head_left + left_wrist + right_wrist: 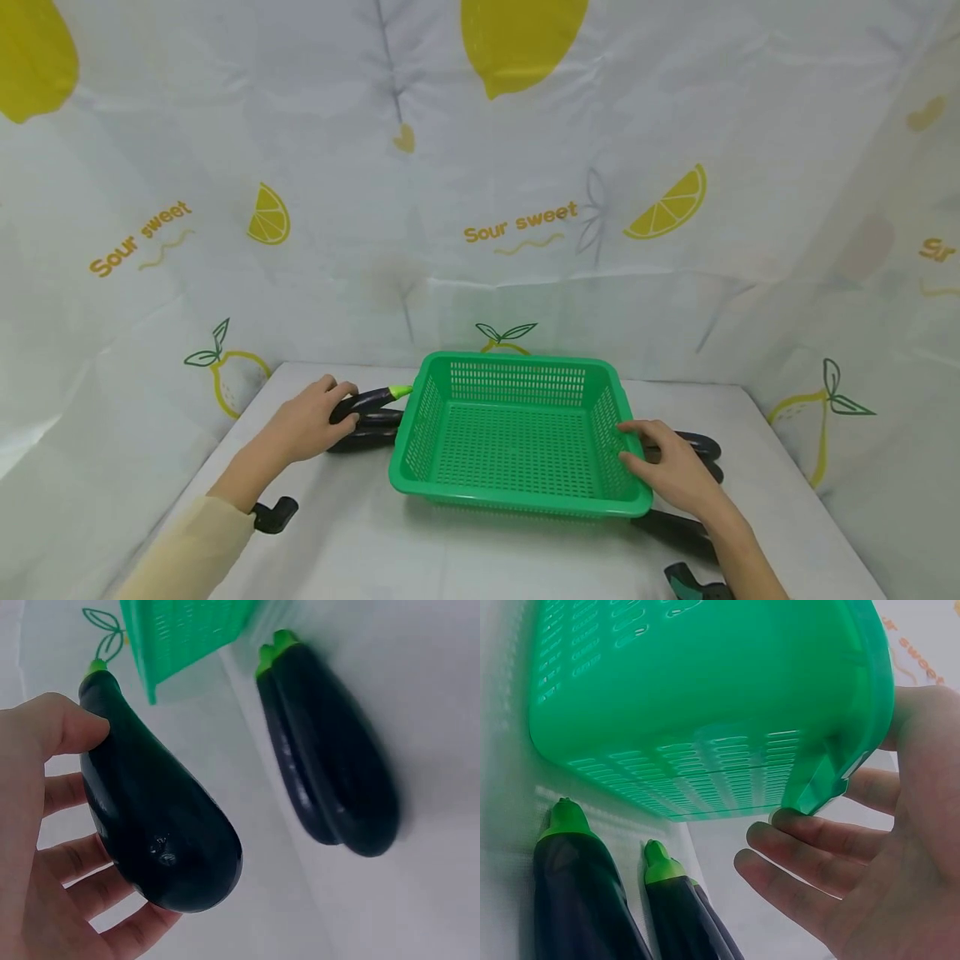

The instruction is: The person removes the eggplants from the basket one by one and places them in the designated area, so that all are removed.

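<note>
My left hand (306, 423) grips a dark eggplant (161, 810) with a green stem, thumb on one side and fingers behind. In the head view its stem points right, to the basket's left rim. Two more eggplants (330, 750) lie side by side on the table below it. A green plastic basket (517, 502) with slotted walls stands in the middle, and nothing lies inside. My right hand (671, 468) pinches the basket's right rim, thumb inside and fingers curled under the lip outside, as the right wrist view shows.
To the basket's right, more eggplants lie on the white table (360, 542): one nearer the front (577, 892) and others farther back (679, 915), partly behind my right hand. A white lemon-print cloth (337, 250) hangs behind and at both sides.
</note>
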`<state>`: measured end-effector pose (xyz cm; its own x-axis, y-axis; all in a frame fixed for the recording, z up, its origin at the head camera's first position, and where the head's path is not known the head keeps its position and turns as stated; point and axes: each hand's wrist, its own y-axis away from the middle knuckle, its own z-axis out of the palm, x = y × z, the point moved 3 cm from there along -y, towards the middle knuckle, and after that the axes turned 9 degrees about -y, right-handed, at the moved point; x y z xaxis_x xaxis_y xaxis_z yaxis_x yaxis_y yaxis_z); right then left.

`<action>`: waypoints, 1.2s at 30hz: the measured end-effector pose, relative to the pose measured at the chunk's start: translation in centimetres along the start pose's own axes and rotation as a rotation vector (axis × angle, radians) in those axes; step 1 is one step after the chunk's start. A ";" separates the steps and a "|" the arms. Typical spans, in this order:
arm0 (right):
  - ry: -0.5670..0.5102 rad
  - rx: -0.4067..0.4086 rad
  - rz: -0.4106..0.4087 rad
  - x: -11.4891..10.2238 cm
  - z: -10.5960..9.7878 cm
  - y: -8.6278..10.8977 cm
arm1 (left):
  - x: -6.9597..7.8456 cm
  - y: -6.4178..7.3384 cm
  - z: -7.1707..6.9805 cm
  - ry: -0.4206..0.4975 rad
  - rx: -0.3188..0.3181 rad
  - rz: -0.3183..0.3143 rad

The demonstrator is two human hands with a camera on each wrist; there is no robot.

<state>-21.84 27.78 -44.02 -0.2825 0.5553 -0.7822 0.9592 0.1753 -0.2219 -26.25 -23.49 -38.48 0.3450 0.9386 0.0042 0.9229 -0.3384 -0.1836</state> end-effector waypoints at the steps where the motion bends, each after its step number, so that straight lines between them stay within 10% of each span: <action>1: 0.000 0.000 0.000 0.0 0.0 0.0 | -0.1 0.2 0.3 0.004 -0.006 -0.006; 23: 0.010 0.010 -0.004 0.1 -0.4 0.7 | 0.9 2.0 7.2 -0.041 -0.075 -0.022; 36: -0.026 -0.009 0.012 0.4 0.1 0.9 | 1.6 2.8 9.4 -0.154 0.040 0.007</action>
